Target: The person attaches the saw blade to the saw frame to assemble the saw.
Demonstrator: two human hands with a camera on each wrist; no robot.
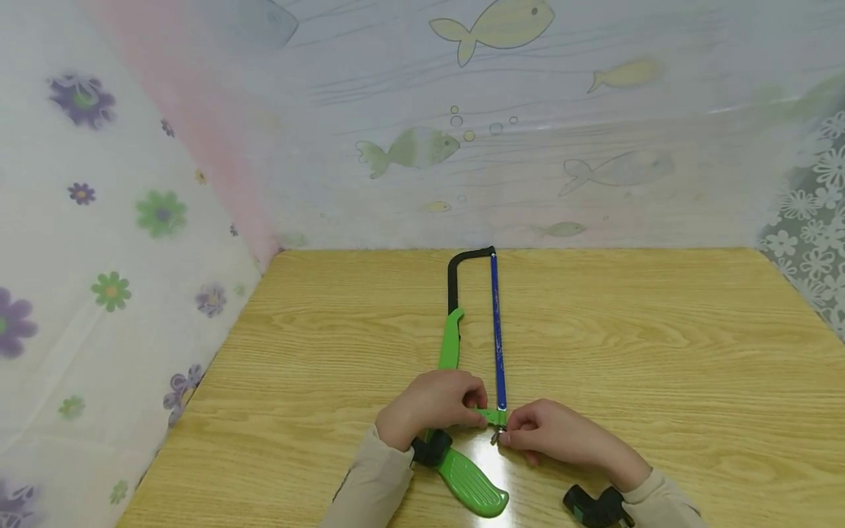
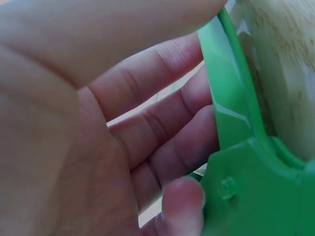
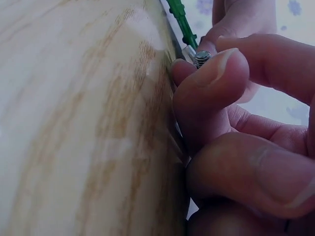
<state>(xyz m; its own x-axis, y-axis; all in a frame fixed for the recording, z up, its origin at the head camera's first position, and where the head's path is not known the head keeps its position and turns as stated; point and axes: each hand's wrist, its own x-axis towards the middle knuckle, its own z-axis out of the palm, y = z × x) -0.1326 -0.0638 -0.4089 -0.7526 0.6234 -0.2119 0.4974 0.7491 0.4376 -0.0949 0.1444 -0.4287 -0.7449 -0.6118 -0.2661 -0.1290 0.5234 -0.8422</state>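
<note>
A hacksaw with a green and black frame lies on the table, and its blue blade runs along the right side. My left hand grips the green frame near the blade's near end; in the left wrist view its fingertips press against the green frame part. At the blade's near end my right hand pinches a small metal wing nut. A threaded screw end sticks out beside the right fingers in the right wrist view. The green handle points toward me.
The wooden table extends on both sides of the saw. A fish-patterned sheet hangs behind its far edge, and a flowered sheet hangs at the left. Black wrist cameras sit on both wrists.
</note>
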